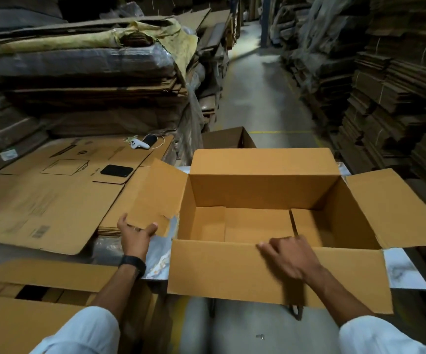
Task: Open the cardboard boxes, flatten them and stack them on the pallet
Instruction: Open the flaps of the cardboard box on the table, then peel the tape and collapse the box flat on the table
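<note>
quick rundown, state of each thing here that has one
cardboard box: upright, top flaps open, empty
left hand: gripping the box's left flap
right hand: on the near flap's edge
flattened boxes: lying flat, stacked
black phone: face down on the stack

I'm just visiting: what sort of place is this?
Probably a cardboard warehouse: tall stacks of flat cartons line a concrete aisle, and the hands work an open box beside flattened sheets.

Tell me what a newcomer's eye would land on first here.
The open cardboard box at centre, flaps spread, empty inside. The left hand grips its left flap; the right hand rests on the near flap. Left of it, flattened cardboard carries a black phone.
</note>
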`<state>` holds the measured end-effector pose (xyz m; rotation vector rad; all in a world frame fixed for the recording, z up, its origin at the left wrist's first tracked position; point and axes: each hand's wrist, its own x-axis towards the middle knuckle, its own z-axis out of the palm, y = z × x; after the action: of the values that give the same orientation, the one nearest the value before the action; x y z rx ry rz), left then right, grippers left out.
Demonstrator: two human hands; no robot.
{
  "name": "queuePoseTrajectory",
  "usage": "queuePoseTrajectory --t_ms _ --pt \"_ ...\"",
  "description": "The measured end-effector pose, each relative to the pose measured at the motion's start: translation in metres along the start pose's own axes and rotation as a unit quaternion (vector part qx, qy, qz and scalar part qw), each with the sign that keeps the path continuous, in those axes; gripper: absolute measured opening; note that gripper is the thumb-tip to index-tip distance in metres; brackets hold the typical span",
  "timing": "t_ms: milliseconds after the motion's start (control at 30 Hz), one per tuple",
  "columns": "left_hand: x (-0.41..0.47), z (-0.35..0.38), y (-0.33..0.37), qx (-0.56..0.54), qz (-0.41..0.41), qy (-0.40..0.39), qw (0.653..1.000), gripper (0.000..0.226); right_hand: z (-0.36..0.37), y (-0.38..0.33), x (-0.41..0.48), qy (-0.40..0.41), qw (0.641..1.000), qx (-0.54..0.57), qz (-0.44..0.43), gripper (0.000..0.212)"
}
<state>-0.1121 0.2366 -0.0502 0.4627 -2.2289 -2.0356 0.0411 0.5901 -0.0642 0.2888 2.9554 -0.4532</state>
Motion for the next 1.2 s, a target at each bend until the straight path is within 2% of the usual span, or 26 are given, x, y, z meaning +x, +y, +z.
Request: queuePoseTrajectory --t_ms 67,100,167,333,467,600,700,767,867,967,1033,1100,1200 --pt "-0.005 0.005 -0.017 -0.124 -0.097 -0.037 0.987 0.064 0.008 -0.024 0.003 -0.024 0.998 -0.014 -0.048 0.054" --pt "-0.011 0.008 -0.024 -0.147 -0.129 -0.067 0.978 0.050 0.013 -0.036 0.005 -0.027 0.997 -0.027 -0.064 0.052" --pt "-0.025 0.011 -0.035 -0.120 -0.148 -0.129 0.973 0.034 0.019 -0.054 0.008 -0.018 0.995 -0.041 -0.084 0.049" --pt "-0.039 0.016 -0.039 -0.115 -0.144 -0.214 0.959 0.050 0.018 -0.073 0.015 -0.025 0.996 -0.029 -0.079 0.042" --pt "-0.048 0.016 -0.035 -0.073 -0.122 -0.246 0.959 0.064 0.019 -0.074 0.017 -0.001 0.996 -0.028 -0.079 0.023" --pt "-0.047 0.008 -0.040 -0.094 -0.119 -0.252 0.956 0.058 0.015 -0.069 0.018 0.030 0.996 -0.027 -0.080 0.016" --pt "-0.049 0.005 -0.038 -0.062 -0.085 -0.266 0.958 0.067 0.002 -0.060 0.017 0.037 0.995 -0.019 -0.086 0.013" --pt "-0.052 0.008 -0.036 -0.013 -0.018 -0.266 0.964 0.068 -0.009 -0.055 0.017 0.034 0.996 -0.008 -0.088 0.013" --pt "-0.063 0.014 -0.034 0.031 0.082 -0.224 0.971 0.063 -0.026 -0.045 0.017 0.035 0.995 0.005 -0.090 0.011" --pt "-0.070 0.019 -0.023 0.071 0.183 -0.236 0.952 0.071 -0.044 -0.036 0.021 0.041 0.995 -0.005 -0.094 0.006" --pt "-0.069 0.024 -0.008 0.123 0.212 -0.259 0.934 0.068 -0.057 -0.032 0.024 0.048 0.994 -0.022 -0.100 0.002" --pt "-0.064 0.031 0.005 0.204 0.217 -0.267 0.917 0.052 -0.069 -0.029 0.028 0.057 0.993 -0.018 -0.107 0.007" --pt "-0.064 0.044 0.024 0.232 0.204 -0.237 0.921 0.042 -0.085 -0.028 0.032 0.072 0.990 0.018 -0.120 0.014"
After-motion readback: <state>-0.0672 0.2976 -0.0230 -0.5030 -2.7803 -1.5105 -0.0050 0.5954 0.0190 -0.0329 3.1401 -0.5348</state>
